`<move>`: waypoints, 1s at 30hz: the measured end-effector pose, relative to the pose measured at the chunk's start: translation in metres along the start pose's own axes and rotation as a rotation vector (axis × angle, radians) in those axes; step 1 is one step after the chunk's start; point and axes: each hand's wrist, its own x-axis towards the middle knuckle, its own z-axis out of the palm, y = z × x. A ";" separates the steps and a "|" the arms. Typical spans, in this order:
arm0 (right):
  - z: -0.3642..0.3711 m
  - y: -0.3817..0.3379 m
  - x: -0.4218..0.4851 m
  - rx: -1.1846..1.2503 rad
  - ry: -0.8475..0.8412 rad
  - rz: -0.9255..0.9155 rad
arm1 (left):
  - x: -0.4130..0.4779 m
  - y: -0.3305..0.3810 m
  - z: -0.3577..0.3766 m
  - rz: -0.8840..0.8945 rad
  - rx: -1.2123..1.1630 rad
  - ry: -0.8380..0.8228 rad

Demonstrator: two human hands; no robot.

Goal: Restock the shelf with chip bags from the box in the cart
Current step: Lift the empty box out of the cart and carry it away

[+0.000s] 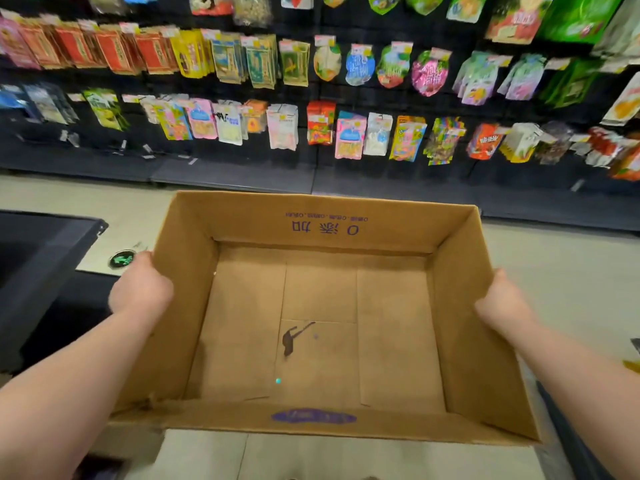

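Observation:
An open brown cardboard box (460,306) fills the middle of the head view, held up in front of me. Its inside is bare, with only a dark stain on the bottom. My left hand (140,289) grips the outside of its left wall. My right hand (502,299) grips the outside of its right wall. Rows of colourful snack bags (349,136) hang on the dark shelf wall (235,174) beyond the box. No cart is clearly in view.
A dark flat fixture (38,265) with a raised edge stands at the left, close to my left arm. Pale floor (554,265) runs between the box and the shelf base. Several pegs at the lower left of the shelf wall hang bare.

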 end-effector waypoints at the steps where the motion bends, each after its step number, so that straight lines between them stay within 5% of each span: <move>1: 0.003 -0.005 0.008 -0.002 -0.006 0.006 | 0.011 0.006 0.007 0.001 0.001 -0.009; 18: 0.096 -0.056 0.209 0.003 -0.197 0.065 | 0.138 0.111 0.166 -0.087 0.128 -0.208; 30: 0.237 -0.060 0.312 -0.039 -0.343 0.224 | 0.200 0.109 0.334 -0.276 0.113 -0.365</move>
